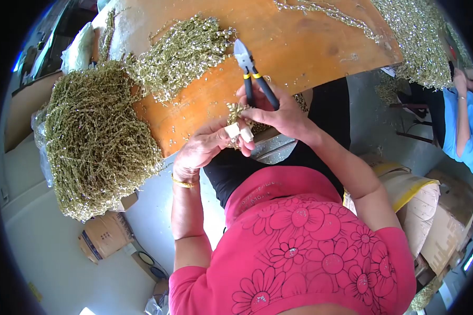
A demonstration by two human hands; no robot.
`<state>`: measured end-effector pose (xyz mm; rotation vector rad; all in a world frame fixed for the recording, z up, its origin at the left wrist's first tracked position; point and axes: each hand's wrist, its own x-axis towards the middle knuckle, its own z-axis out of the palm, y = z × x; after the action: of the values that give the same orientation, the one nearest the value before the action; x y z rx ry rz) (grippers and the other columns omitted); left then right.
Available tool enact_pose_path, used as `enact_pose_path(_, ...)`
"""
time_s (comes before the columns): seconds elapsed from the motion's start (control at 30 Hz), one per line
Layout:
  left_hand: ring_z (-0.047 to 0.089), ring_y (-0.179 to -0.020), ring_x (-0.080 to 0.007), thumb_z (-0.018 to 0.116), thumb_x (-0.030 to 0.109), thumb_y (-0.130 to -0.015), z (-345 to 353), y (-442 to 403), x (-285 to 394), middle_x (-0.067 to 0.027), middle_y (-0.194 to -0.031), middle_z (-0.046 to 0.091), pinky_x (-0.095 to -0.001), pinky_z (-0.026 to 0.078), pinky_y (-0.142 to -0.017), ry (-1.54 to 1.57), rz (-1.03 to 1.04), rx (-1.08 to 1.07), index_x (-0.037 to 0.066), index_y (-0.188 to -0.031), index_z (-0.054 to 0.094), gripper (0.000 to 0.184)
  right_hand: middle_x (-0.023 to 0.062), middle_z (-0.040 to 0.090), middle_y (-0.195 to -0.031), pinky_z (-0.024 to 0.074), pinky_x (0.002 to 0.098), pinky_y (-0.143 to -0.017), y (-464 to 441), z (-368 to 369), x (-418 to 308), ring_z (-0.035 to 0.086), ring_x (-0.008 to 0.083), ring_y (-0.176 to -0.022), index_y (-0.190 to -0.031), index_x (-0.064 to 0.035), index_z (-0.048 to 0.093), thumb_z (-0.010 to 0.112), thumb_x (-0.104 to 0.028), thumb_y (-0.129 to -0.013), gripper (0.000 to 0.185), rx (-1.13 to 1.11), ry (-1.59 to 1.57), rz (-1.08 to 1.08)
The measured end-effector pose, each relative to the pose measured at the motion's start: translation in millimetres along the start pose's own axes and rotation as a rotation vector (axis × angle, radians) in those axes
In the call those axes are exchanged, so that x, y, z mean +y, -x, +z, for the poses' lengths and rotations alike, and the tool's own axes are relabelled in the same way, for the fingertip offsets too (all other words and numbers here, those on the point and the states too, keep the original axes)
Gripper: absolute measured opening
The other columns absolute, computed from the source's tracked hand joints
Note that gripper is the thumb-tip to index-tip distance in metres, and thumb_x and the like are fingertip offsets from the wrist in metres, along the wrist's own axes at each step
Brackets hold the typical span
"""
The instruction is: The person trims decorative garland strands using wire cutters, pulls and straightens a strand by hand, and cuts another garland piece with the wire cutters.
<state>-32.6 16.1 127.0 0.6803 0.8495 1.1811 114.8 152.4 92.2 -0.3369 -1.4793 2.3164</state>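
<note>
Wire cutters (pixel 266 92) with black, yellow-banded handles rest in my right hand (pixel 289 118), their metal jaws pointing away from me over the table edge. The thumb and fingers of that hand also reach to a small gold beaded strand (pixel 235 111). Close beside it, my left hand (pixel 207 144) is closed on the same gold strand, its fingers pinched together. White wrapping shows around fingertips where the hands meet. More gold material lies partly hidden beneath my hands.
On the orange wooden table (pixel 310 47) lies a loose pile of gold strands (pixel 181 55). A thick bundle of strands (pixel 97 142) hangs over the left edge. Another heap (pixel 418 42) is at the right, near a person in blue (pixel 465 126). Cardboard boxes (pixel 108 236) stand on the floor.
</note>
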Motion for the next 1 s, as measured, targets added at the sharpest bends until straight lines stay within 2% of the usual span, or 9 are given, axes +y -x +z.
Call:
enact_pose_path(0.03,0.06,-0.081,-0.017,0.051,0.035,-0.092,-2.7,0.4,1.6,-0.0102,-0.091,0.062,-0.0272,0.047,-0.076,-0.022,-0.021,-0.009,-0.002,-0.107,0.056,0.04,0.0024,0.056,-0.094,0.0445,0.0267,-0.083,1.9,0.9,-4.8,0.055,0.0107,-0.089,-0.111,-0.0012,0.051,0.067,-0.014,-0.083,0.035,0.02,-0.031,-0.004)
enact_pose_path(0.17,0.054,-0.073,-0.0084,0.05,0.024,-0.095,4.8,-4.2,11.0,-0.0038,-0.086,0.06,-0.0227,0.046,-0.07,-0.356,-0.155,0.189,-0.001,-0.106,0.055,0.028,-0.0002,0.054,-0.089,0.0451,0.0248,-0.075,9.0,2.6,-17.4,0.053,0.0077,-0.082,-0.111,-0.0035,0.051,0.067,-0.012,-0.083,0.034,0.09,0.041,-0.006)
enact_pose_path(0.4,0.052,-0.07,-0.0065,0.052,0.015,-0.094,19.2,-15.2,-4.3,-0.002,-0.084,0.06,-0.0197,0.044,-0.064,-0.358,0.119,0.382,-0.001,-0.107,0.055,0.021,-0.0012,0.054,-0.087,0.0455,0.0222,-0.069,17.2,5.2,-24.3,0.052,0.0066,-0.077,-0.112,-0.0063,0.052,0.067,-0.017,-0.084,0.034,0.186,0.141,-0.032)
enact_pose_path(0.47,0.052,-0.068,-0.0057,0.053,0.014,-0.093,23.6,-17.0,-7.7,-0.0015,-0.083,0.061,-0.0189,0.043,-0.061,-0.367,0.183,0.437,0.0,-0.108,0.056,0.021,0.002,0.053,-0.095,0.0449,0.0242,-0.075,19.2,4.4,-29.6,0.052,0.0092,-0.086,-0.116,-0.0023,0.048,0.064,-0.008,-0.084,0.036,0.162,0.165,0.001)
enact_pose_path(0.57,0.052,-0.067,-0.006,0.055,0.013,-0.092,26.8,-14.4,-1.2,-0.0006,-0.08,0.062,-0.019,0.044,-0.06,-0.407,0.08,0.498,0.001,-0.108,0.058,0.02,0.0039,0.054,-0.1,0.045,0.0253,-0.078,21.2,4.3,-32.4,0.053,0.0108,-0.09,-0.116,-0.0011,0.048,0.063,-0.005,-0.084,0.036,0.158,0.106,0.002)
enact_pose_path(0.67,0.057,-0.07,-0.0085,0.056,0.012,-0.091,27.0,-16.0,-7.2,-0.0026,-0.082,0.064,-0.0209,0.046,-0.065,-0.554,0.132,0.543,0.001,-0.105,0.059,0.019,0.0036,0.056,-0.098,0.0457,0.0248,-0.076,22.0,2.0,-34.4,0.054,0.0105,-0.088,-0.113,-0.0024,0.051,0.064,-0.006,-0.084,0.032,0.195,0.13,0.01)
enact_pose_path(0.77,0.056,-0.066,-0.0108,0.061,0.009,-0.086,29.9,-23.5,-15.9,-0.0029,-0.077,0.062,-0.0234,0.046,-0.062,-0.665,0.226,0.664,0.001,-0.098,0.061,0.015,0.0016,0.056,-0.09,0.0463,0.0239,-0.072,22.8,1.3,-41.0,0.054,0.0086,-0.08,-0.111,-0.0047,0.052,0.064,-0.008,-0.083,0.03,0.222,0.279,-0.015)
enact_pose_path(0.87,0.057,-0.065,-0.013,0.062,0.006,-0.083,28.7,-26.9,-18.3,-0.0074,-0.077,0.061,-0.0258,0.046,-0.061,-0.945,0.318,0.687,0.0,-0.096,0.061,0.015,0.0014,0.056,-0.086,0.0468,0.0238,-0.069,20.6,-0.5,-43.8,0.055,0.0087,-0.076,-0.11,-0.006,0.052,0.063,-0.007,-0.082,0.03,0.233,0.425,-0.045)
enact_pose_path(1.0,0.054,-0.07,-0.0066,0.061,0.007,-0.085,39.7,-30.9,-8.6,-0.0009,-0.081,0.063,-0.0213,0.045,-0.065,-1.144,0.259,0.735,0.0,-0.098,0.062,0.014,0.0025,0.057,-0.083,0.0473,0.0249,-0.068,18.7,-7.3,-41.9,0.056,0.0106,-0.073,-0.108,-0.0061,0.052,0.063,-0.008,-0.081,0.03,0.27,0.539,-0.077)
